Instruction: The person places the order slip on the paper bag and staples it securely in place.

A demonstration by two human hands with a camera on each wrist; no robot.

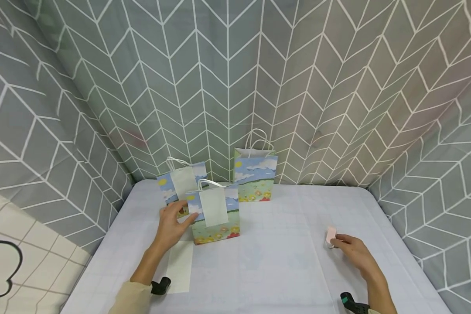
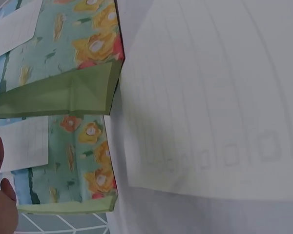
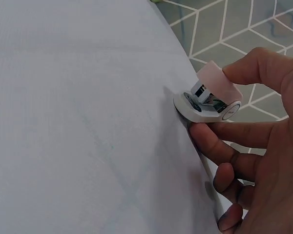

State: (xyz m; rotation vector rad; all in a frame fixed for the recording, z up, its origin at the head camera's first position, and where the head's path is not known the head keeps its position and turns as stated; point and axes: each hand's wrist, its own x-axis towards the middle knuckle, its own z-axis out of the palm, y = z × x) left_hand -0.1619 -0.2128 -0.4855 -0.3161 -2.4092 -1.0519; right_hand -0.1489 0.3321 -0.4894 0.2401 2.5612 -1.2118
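Observation:
My left hand [image 1: 172,222] is at the left edge of the front paper gift bag [image 1: 216,233], its thumb by the bag's side and its fingers loosely bent. Most of that hand is out of frame in the left wrist view. The bag is printed with sky and flowers and has a white paper slip [image 1: 213,207] on its front. Behind it to the left stands a second gift bag [image 1: 165,186], also with a slip. Off to the right, my right hand [image 1: 355,252] pinches a small pink-and-white stapler [image 3: 216,84] between thumb and fingers, its top raised.
A third gift bag [image 1: 255,170] stands at the back, with no slip on its visible front. A lined white paper strip [image 1: 180,268] lies flat beside my left forearm. Patterned curtains [image 1: 318,87] hang behind and beside the white-covered table [image 1: 276,270].

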